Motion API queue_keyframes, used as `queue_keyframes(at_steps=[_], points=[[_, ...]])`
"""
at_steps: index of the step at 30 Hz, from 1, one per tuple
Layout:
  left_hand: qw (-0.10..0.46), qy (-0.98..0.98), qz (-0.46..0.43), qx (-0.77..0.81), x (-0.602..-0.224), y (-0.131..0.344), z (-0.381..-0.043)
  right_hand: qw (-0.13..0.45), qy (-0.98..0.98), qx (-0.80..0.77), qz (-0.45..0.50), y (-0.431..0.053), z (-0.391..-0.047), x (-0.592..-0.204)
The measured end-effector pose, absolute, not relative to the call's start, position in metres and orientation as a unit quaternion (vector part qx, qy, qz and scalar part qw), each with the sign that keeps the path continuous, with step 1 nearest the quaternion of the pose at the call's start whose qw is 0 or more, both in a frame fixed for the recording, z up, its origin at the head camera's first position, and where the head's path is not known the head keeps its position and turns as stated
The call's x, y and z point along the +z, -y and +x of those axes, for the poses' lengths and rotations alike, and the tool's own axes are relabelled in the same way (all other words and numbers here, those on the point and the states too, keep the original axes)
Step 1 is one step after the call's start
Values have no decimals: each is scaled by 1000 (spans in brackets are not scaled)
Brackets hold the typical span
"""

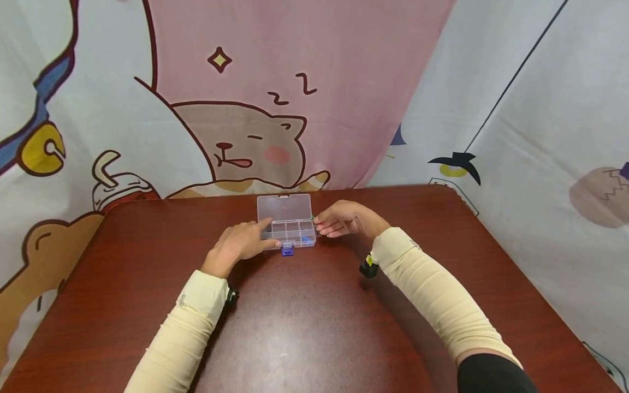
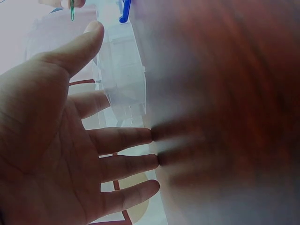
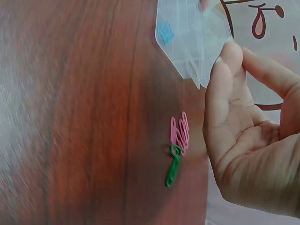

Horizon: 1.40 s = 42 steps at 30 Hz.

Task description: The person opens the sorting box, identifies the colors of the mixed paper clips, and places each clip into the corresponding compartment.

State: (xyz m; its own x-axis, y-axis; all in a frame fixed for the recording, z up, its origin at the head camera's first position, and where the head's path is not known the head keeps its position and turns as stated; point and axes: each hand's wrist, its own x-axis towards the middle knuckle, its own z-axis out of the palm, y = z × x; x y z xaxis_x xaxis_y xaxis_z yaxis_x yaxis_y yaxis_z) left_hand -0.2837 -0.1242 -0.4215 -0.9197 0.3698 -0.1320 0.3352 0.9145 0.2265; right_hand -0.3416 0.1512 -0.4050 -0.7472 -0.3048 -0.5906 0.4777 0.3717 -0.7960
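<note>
A clear plastic compartment box (image 1: 293,229) lies on the table with its lid (image 1: 284,207) raised at the back and a blue clasp (image 1: 287,251) at the front. Blue paper clips (image 1: 307,239) lie in its front right compartment. My left hand (image 1: 241,240) steadies the box's left end, thumb and fingers extended. Over the right end, my right hand (image 1: 344,219) pinches a green paper clip (image 2: 72,11) between thumb and fingertips. Below that hand, pink paper clips (image 3: 183,133) and another green paper clip (image 3: 173,166) lie on the table beside the box.
The brown table (image 1: 304,327) has its far edge just behind the box. A printed cloth (image 1: 363,82) with cartoon animals hangs behind and around it. A dark wrist camera (image 1: 368,267) is strapped under the right sleeve.
</note>
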Motion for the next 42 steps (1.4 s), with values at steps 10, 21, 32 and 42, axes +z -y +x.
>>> queue_keyframes(at_steps=[10, 21, 32, 42], points=[[88, -975, 178, 99, -422, 124, -284, 368, -741, -557, 76, -140, -339, -412], [88, -975, 176, 101, -421, 123, -284, 341, -757, -551, 88, -131, -337, -414], [92, -975, 174, 101, -422, 123, -285, 319, -760, -558, 95, -134, -336, -410], [100, -974, 173, 104, -420, 125, -284, 288, -766, -565, 106, -164, -346, -401]])
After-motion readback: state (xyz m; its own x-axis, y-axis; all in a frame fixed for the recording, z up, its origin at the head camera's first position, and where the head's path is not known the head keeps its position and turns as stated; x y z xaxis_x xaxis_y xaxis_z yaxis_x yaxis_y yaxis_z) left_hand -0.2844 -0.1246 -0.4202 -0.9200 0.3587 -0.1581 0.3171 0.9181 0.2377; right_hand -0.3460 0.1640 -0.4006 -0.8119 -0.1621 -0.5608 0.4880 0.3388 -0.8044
